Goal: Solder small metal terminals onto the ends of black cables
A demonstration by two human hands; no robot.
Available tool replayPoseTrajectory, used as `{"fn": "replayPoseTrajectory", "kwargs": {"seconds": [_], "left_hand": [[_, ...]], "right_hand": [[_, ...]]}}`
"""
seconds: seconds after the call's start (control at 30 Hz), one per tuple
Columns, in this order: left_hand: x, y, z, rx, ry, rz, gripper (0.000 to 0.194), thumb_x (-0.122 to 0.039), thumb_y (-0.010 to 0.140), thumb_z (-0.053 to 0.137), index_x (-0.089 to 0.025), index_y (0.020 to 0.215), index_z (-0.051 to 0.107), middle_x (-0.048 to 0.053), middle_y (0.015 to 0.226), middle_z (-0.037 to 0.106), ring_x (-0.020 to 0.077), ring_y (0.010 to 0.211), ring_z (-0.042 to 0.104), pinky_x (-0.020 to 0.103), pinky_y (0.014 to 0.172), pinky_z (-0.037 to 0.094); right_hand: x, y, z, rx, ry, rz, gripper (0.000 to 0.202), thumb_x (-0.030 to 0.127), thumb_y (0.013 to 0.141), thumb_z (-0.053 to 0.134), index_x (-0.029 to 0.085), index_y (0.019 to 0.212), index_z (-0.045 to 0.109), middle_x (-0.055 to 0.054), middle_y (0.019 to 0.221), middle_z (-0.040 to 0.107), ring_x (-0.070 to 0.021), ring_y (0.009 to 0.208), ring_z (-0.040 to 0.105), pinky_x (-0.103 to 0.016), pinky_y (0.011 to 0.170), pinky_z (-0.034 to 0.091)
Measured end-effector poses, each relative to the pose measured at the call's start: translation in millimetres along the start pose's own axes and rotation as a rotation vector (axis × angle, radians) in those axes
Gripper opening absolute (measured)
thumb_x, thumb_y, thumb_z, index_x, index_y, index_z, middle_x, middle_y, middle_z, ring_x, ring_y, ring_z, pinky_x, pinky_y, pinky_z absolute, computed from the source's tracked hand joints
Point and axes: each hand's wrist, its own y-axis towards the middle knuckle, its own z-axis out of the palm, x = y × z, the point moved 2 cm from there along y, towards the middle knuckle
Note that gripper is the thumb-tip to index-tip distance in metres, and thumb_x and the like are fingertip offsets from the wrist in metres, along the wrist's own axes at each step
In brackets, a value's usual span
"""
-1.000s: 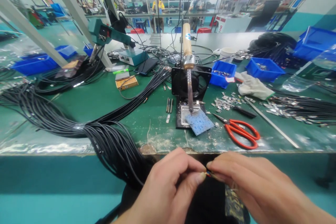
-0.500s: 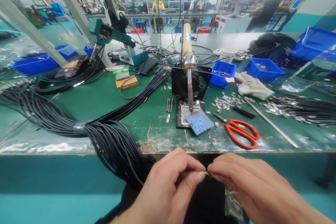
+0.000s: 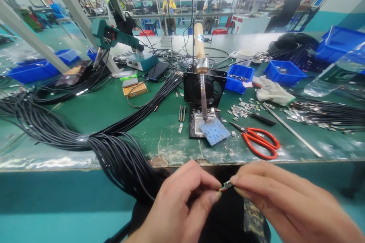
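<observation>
Below the bench's front edge, my left hand [image 3: 182,197] pinches between thumb and forefinger the end of a cable, most of it hidden in the hand. Thin coloured wires [image 3: 222,189] stick out of that pinch. They meet a small metal connector [image 3: 227,185], whose far end is pinched by the fingertips of my right hand [image 3: 276,193]. Whether the wires are fixed to the connector is too small to tell. Red-handled scissors [image 3: 261,143] lie on the bench just beyond my right hand. A bundle of black cables [image 3: 119,159] hangs over the edge beside my left hand.
A wooden-handled soldering iron [image 3: 200,45] points down at a blue sponge [image 3: 214,131], before a black fan [image 3: 189,87]. Loose connectors [image 3: 242,108], a metal strip [image 3: 293,131], a glove [image 3: 273,91] and blue bins [image 3: 285,73] lie right. People sit or stand far behind.
My right hand's fingertips have drawn back slightly to the right, so the small connector between my hands now shows. My left hand keeps its pinch. The view has shifted a little.
</observation>
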Motion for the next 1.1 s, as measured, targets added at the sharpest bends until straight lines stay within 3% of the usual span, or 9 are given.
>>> {"fn": "replayPoseTrajectory", "kwargs": {"seconds": [0.13, 0.47, 0.93, 1.1], "left_hand": [[-0.6, -0.4, 0.7, -0.022, 0.019, 0.022, 0.016, -0.008, 0.091, 0.062, -0.021, 0.091, 0.071, 0.0, 0.082, 0.068, 0.0139, 0.072, 0.065, 0.024, 0.066, 0.052], [0.2, -0.3, 4.0, -0.031, 0.052, 0.099, 0.017, -0.006, 0.092, 0.06, -0.019, 0.092, 0.071, 0.002, 0.081, 0.067, 0.0139, 0.073, 0.065, 0.023, 0.066, 0.052], [0.7, -0.2, 6.0, -0.011, 0.069, 0.046, 0.015, -0.008, 0.094, 0.058, -0.019, 0.092, 0.069, 0.001, 0.082, 0.064, 0.013, 0.072, 0.063, 0.023, 0.065, 0.05], [3.0, -1.9, 4.8, -0.002, 0.058, 0.036, 0.015, -0.008, 0.094, 0.059, -0.019, 0.094, 0.068, 0.001, 0.084, 0.065, 0.0127, 0.073, 0.063, 0.023, 0.066, 0.05]], "right_hand": [[2.1, 0.1, 2.7, 0.021, -0.008, -0.032, 0.031, 0.005, 0.097, 0.048, 0.025, 0.116, 0.064, -0.003, 0.102, 0.077, -0.0144, 0.085, 0.076, -0.022, 0.064, 0.058], [2.6, -2.1, 9.6, -0.009, -0.065, -0.029, 0.026, 0.011, 0.102, 0.044, 0.024, 0.111, 0.065, -0.003, 0.101, 0.079, -0.0158, 0.081, 0.077, -0.026, 0.06, 0.055], [2.7, 3.1, 10.0, 0.02, -0.018, -0.056, 0.029, 0.007, 0.1, 0.045, 0.021, 0.109, 0.068, -0.003, 0.101, 0.078, -0.0141, 0.085, 0.076, -0.024, 0.069, 0.058], [-0.8, 2.4, 10.2, 0.07, 0.019, -0.053, 0.027, 0.007, 0.1, 0.047, 0.021, 0.109, 0.069, -0.004, 0.099, 0.077, -0.0158, 0.082, 0.076, -0.025, 0.064, 0.058]]}}
